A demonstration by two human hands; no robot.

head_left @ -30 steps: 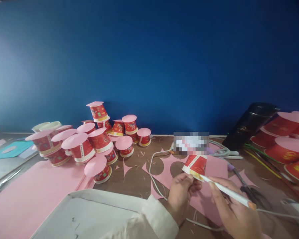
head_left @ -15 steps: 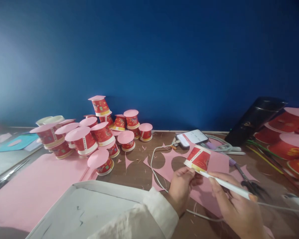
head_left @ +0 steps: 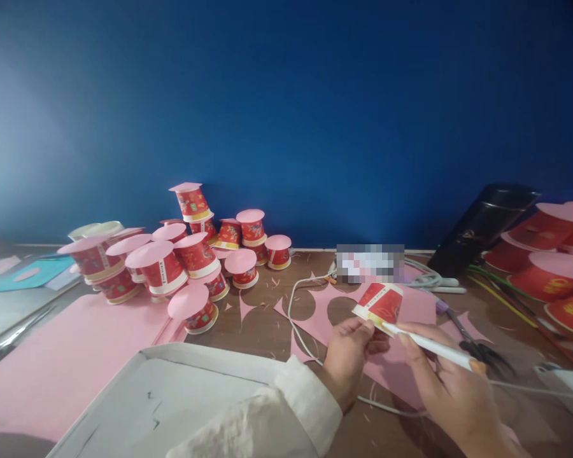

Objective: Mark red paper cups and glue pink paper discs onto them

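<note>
Between the thumb and fingers of my left hand (head_left: pixel 352 356), a red and white paper cup (head_left: pixel 378 302) is held by its rim, tilted with the rim toward me. My right hand (head_left: pixel 451 388) grips a white pen-shaped tool (head_left: pixel 437 346) with an orange spot at its rear end. The tool's tip lies at the cup's yellow and white rim, close to my left fingertips; whether it touches cannot be made out. Under both hands lies a pink paper sheet (head_left: pixel 415 312) with round holes cut from it.
Several upturned red cups (head_left: pixel 155 270) topped with pink discs stand at left, more red cups (head_left: pixel 561 280) at right. A white cable (head_left: pixel 292 305) loops across the wooden table. Scissors (head_left: pixel 480 350), a black cylinder (head_left: pixel 482 226) and a pink sheet stack (head_left: pixel 67 362) lie around.
The tool and my right hand have shifted very slightly at the cup's rim. My left hand keeps its hold on the cup. The phone at the back is now blurred out.
</note>
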